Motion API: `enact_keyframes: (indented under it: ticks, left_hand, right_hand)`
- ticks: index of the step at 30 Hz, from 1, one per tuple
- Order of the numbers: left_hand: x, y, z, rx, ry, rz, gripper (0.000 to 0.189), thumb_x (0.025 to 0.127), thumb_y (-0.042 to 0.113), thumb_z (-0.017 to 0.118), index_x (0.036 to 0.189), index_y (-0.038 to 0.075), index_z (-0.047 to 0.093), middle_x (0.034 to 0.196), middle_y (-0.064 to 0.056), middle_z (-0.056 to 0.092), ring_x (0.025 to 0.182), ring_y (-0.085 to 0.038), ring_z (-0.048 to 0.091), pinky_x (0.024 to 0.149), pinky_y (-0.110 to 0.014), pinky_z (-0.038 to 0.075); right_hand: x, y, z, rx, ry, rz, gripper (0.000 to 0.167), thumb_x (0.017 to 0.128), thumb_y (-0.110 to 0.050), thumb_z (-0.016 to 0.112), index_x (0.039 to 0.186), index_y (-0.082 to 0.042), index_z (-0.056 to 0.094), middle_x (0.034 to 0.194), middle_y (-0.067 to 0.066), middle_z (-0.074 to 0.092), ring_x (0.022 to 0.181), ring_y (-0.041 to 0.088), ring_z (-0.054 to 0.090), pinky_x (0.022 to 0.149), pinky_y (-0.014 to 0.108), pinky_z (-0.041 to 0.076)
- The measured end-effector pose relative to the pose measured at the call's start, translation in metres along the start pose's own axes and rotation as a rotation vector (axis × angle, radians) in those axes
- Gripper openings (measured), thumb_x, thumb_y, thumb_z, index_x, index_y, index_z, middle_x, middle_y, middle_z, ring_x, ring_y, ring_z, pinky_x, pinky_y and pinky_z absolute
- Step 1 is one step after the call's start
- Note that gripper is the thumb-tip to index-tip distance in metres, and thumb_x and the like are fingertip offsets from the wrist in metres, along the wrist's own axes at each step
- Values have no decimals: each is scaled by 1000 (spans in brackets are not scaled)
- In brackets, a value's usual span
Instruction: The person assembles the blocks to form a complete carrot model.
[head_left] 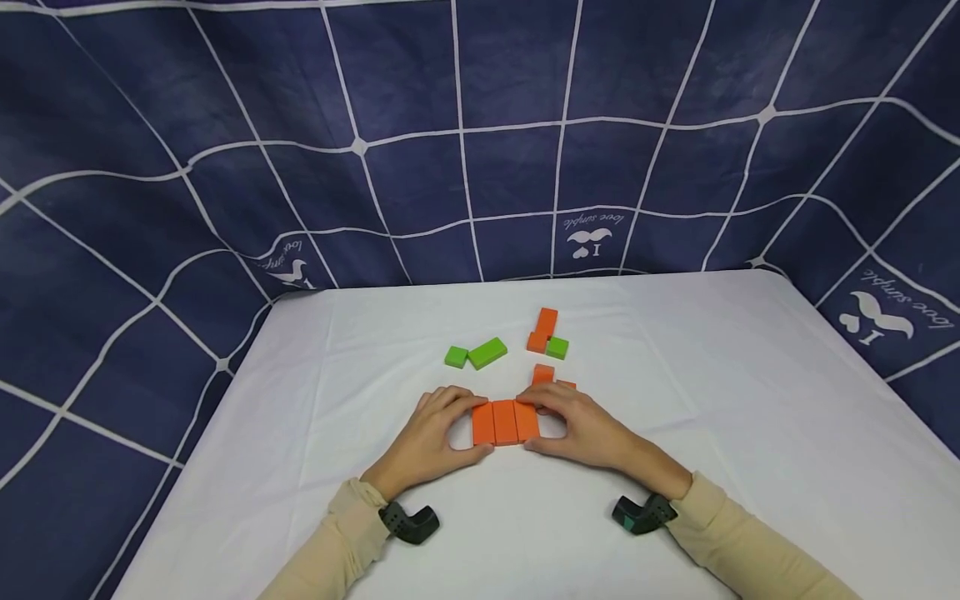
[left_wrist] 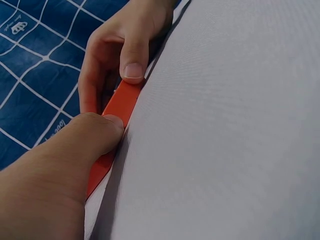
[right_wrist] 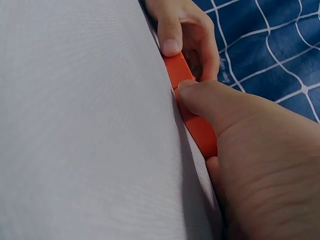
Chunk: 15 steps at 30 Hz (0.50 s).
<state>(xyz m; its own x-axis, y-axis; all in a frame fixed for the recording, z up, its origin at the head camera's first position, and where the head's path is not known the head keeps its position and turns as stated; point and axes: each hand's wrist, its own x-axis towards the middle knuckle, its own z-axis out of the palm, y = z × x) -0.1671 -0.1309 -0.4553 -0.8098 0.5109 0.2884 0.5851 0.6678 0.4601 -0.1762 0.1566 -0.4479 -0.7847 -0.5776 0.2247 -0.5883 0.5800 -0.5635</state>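
Three orange rectangular blocks lie side by side on the white cloth, long edges together. My left hand (head_left: 431, 433) pinches the left orange block (head_left: 483, 425) between its thumb at the near end and fingers at the far end. On the other side, my right hand (head_left: 588, 427) holds the right orange block (head_left: 528, 423) by its two ends in the same way. Between them sits the middle orange block (head_left: 506, 423). Both wrist views show the thumbs against the near orange faces (left_wrist: 122, 102); the fingertips at the far side are mostly hidden there.
Beyond the hands lie a long green block (head_left: 488, 353) and a small green block (head_left: 456, 357). Farther right, an orange block (head_left: 547, 321) and a smaller orange one (head_left: 537, 342) adjoin another green block (head_left: 557, 347). Orange pieces (head_left: 543, 374) lie just behind the right hand, partly covered.
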Motion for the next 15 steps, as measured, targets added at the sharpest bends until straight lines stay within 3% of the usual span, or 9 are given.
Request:
enact_keyframes:
  ticks: [15]
  left_hand:
    - [1, 2, -1, 10, -3, -16, 62, 84, 50, 82, 135, 20, 66, 126, 5, 61, 118, -12, 53, 99, -38, 43]
  right_hand:
    - [1, 1, -1, 15, -12, 6, 58, 87, -42, 83, 138, -22, 64, 137, -8, 62, 131, 17, 55, 108, 45, 47]
